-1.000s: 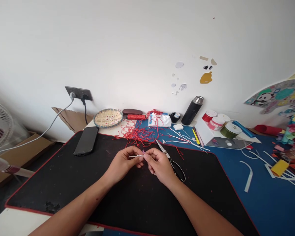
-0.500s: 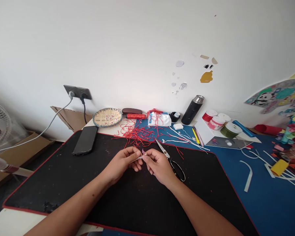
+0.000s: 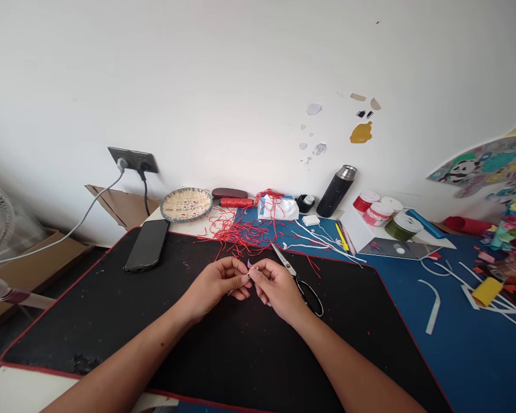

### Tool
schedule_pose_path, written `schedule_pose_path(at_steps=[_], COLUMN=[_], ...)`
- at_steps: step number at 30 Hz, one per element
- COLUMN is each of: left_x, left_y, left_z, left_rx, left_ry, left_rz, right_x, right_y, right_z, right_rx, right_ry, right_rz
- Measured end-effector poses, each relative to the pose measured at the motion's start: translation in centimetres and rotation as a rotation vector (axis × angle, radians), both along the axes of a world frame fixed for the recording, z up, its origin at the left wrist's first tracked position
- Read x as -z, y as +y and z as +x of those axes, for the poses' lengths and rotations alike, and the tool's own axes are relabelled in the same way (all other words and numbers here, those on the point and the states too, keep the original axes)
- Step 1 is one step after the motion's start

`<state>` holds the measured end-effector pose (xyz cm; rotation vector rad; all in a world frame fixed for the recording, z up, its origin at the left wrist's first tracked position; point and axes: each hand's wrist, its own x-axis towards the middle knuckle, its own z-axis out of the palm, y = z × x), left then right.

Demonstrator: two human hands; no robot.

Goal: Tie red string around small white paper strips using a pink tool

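Note:
My left hand [image 3: 221,282] and my right hand [image 3: 278,287] meet over the black mat [image 3: 236,355], thumbs and fingertips pinched close together. Between the fingertips is a small pale strip with a curled purple tip [image 3: 249,265]; most of it is hidden by the fingers, so its kind is unclear. Black-handled scissors [image 3: 312,298] lie just beyond my right hand, partly covered by it, with the blades pointing up and left. Behind both hands, cut red cords [image 3: 241,232] lie in a loose tangle at the mat's far edge.
A phone [image 3: 147,245] lies at the mat's left corner, with a woven basket [image 3: 186,205] behind it. Along the wall stand a tissue pack [image 3: 278,207], a black flask [image 3: 336,191] and several ribbon spools [image 3: 378,214]. White strips [image 3: 433,307] and coloured scraps lie on the right.
My left fingertips have moved closer to my right ones, and the white strip that showed between them is now mostly covered. The scissors have not moved.

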<state>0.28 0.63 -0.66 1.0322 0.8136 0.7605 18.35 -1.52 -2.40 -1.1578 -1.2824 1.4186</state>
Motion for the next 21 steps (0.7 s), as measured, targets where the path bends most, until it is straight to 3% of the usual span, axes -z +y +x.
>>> schedule_pose_path(at_steps=[21], left_x=[0.19], left_y=[-0.13], left_z=[0.06], left_rx=[0.014], left_ry=[0.033], left_rz=[-0.018], right_x=[-0.42], right_y=[-0.1], right_z=[0.08], right_rx=[0.04], right_ry=[-0.051], right_rz=[0.063])
